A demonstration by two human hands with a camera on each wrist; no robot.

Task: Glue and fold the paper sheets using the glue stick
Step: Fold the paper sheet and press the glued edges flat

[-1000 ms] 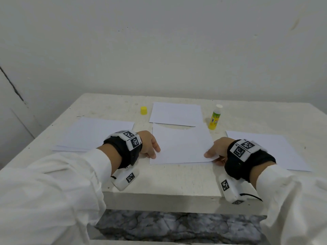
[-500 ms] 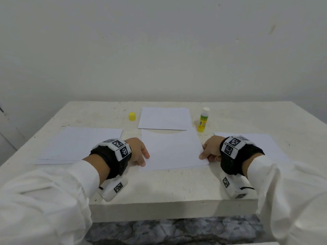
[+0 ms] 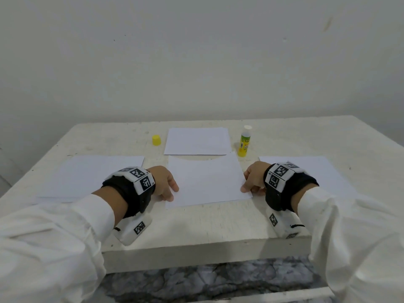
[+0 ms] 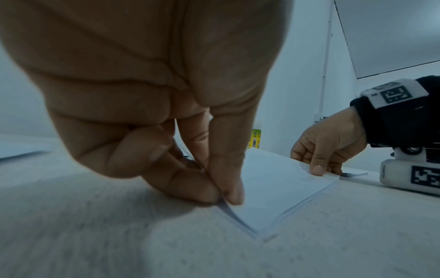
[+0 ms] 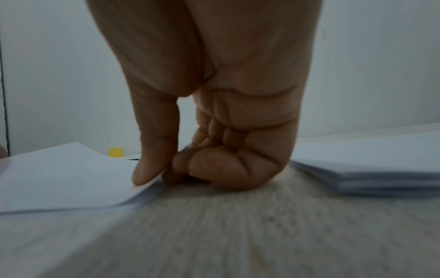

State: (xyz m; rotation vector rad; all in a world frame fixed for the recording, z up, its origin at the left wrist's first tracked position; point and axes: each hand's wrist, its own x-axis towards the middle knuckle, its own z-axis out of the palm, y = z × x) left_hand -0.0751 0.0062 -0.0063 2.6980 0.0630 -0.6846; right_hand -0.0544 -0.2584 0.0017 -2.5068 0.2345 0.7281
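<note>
A white paper sheet [image 3: 207, 180] lies in the middle of the table, its far edge bowed up a little. My left hand [image 3: 167, 184] pinches its left edge [image 4: 228, 205] between thumb and fingers. At the sheet's right edge [image 5: 71, 178] my right hand [image 3: 251, 180] pinches it the same way, thumb on top. The glue stick [image 3: 244, 142] stands upright and uncapped just beyond the sheet's far right corner. Its yellow cap [image 3: 156, 140] sits apart at the back left. A smaller folded sheet [image 3: 197, 141] lies behind the held one.
A stack of white sheets [image 3: 87, 178] lies at the left of the table [image 3: 196, 224], and another stack [image 3: 323, 171] lies at the right, close behind my right wrist. The table's front edge runs just under both wrists. A plain wall stands behind.
Both hands stay pinched on the sheet's side edges in much the same spots. The head view has tilted up and shifted, so the table sits lower in the picture.
</note>
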